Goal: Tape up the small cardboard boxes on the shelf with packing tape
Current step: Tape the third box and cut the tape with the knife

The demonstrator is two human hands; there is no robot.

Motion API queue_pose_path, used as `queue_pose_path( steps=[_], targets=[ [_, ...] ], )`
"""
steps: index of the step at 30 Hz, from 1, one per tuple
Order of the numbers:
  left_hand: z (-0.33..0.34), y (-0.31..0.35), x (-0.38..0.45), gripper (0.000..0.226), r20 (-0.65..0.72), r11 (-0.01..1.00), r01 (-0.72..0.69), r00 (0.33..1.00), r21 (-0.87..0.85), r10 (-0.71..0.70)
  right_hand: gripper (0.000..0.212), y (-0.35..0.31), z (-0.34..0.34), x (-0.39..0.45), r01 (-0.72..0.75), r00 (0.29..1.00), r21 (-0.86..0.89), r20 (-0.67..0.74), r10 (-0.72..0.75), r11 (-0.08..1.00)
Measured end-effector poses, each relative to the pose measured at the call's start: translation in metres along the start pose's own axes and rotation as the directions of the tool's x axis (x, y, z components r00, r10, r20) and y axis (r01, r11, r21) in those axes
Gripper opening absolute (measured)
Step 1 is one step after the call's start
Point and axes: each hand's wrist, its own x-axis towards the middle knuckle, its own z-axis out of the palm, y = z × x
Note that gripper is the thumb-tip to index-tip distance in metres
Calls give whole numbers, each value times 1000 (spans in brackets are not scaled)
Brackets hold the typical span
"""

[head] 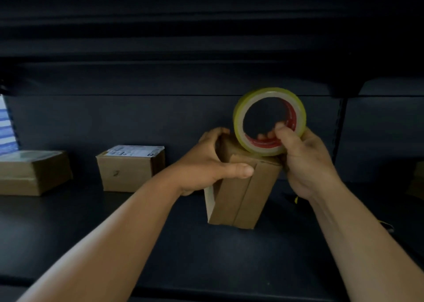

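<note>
Only an unreadable white label point(135, 151) atop one cardboard box point(128, 171)

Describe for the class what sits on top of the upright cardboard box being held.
The tape roll rests on the upright box, gripped by the right hand. The left hand wraps the box's top, whose surface beneath roll and fingers is hidden.

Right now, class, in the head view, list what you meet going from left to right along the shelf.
Flat box → labelled box → left hand → upright box gripped by that hand → tape roll → right hand holding the roll.
</note>
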Motion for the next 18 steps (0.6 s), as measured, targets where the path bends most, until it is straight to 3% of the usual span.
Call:
queue_pose_path(
  steps=[3, 6, 9, 14, 18],
  targets=[
    [-7, -8, -4, 114, 16, 999, 33, 999, -23, -33, 8, -5, -7, 2, 8, 996, 41, -90, -5, 999],
    [-18, -22, -16, 113, 3, 992, 79, 997, -102, -79, 22, -8, -25, 6, 41, 971, -43, -236, -50, 998],
    [-27, -30, -21, 113, -7, 985, 114, 993, -128, -116, 26, -2, -28, 6, 30, 984, -119, -168, -50, 992],
    [-35, -32, -26, 133, 26, 981, 141, 990, -129, -139, 29, 6, -28, 6, -35, 994, -255, -108, 8, 966],
    [-36, -24, -25, 118, 71, 986, 166, 983, 8, -167, 35, 7, -33, 6, -89, 996, -459, -34, 83, 884]
  ],
)
